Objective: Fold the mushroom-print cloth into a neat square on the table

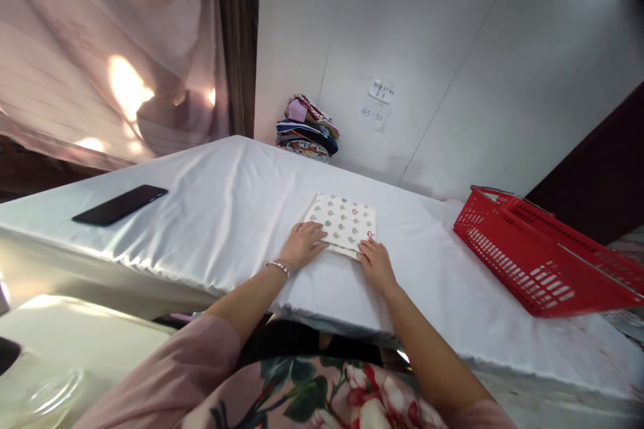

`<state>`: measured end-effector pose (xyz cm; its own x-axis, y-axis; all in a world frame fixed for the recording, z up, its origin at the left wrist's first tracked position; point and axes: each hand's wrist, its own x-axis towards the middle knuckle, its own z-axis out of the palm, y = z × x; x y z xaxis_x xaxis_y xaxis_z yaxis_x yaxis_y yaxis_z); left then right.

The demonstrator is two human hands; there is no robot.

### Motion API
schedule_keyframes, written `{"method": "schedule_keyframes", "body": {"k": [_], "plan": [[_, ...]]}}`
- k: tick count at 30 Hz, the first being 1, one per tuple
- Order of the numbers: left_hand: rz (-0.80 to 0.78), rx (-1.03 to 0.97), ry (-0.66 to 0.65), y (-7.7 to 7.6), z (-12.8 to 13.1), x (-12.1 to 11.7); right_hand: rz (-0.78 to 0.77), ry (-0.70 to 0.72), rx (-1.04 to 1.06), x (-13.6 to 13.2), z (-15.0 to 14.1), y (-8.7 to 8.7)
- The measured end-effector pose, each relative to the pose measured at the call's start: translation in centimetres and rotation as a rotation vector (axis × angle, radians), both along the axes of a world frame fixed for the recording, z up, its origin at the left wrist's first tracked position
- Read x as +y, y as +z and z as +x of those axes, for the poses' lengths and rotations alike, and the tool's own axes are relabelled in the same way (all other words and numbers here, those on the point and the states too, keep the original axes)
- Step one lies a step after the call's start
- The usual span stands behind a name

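The cloth (343,222), white with grey motifs (a few are red or green), lies flat, neatly folded, on the table (241,208).

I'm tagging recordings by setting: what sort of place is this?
Probably a small workroom or shop back room for textiles; I can't tell which. The signs: a folded patterned cloth on a white-covered table, a stack of folded fabrics at its far edge, and a red basket.
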<state>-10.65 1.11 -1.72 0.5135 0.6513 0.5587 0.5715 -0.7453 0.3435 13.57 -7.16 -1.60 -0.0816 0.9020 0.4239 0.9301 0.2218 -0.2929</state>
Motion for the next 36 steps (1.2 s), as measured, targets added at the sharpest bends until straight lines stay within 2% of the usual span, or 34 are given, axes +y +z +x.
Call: {"method": "schedule_keyframes", "body": {"k": [3,7,10,15,20,25,31,36], "plan": [[0.001,-0.003,-0.014,0.4,0.4,0.1,0.002,-0.025,0.013,0.4,-0.2,1.1],[0.029,-0.074,0.011,1.4,0.9,-0.2,0.105,-0.018,0.027,0.2,0.1,1.9],[0.027,-0.049,-0.038,1.6,0.7,-0.7,0.131,0.055,-0.017,-0.4,0.6,1.3],[-0.033,0.034,-0.112,1.0,0.0,-1.0,0.141,0.131,-0.066,-1.1,0.9,-0.2],[0.000,0.082,-0.123,0.8,-0.2,-0.9,0.085,0.136,-0.157,-1.3,0.5,0.3],[0.009,0.099,-0.097,1.3,0.2,-0.5,0.032,0.102,-0.197,-1.0,0.4,1.1],[0.103,0.099,-0.045,2.5,1.3,-0.3,0.102,0.006,-0.175,-0.5,0.6,2.3],[0.103,0.214,-0.083,1.7,1.4,-0.9,0.050,0.069,-0.275,-0.8,0.9,1.5]]}}
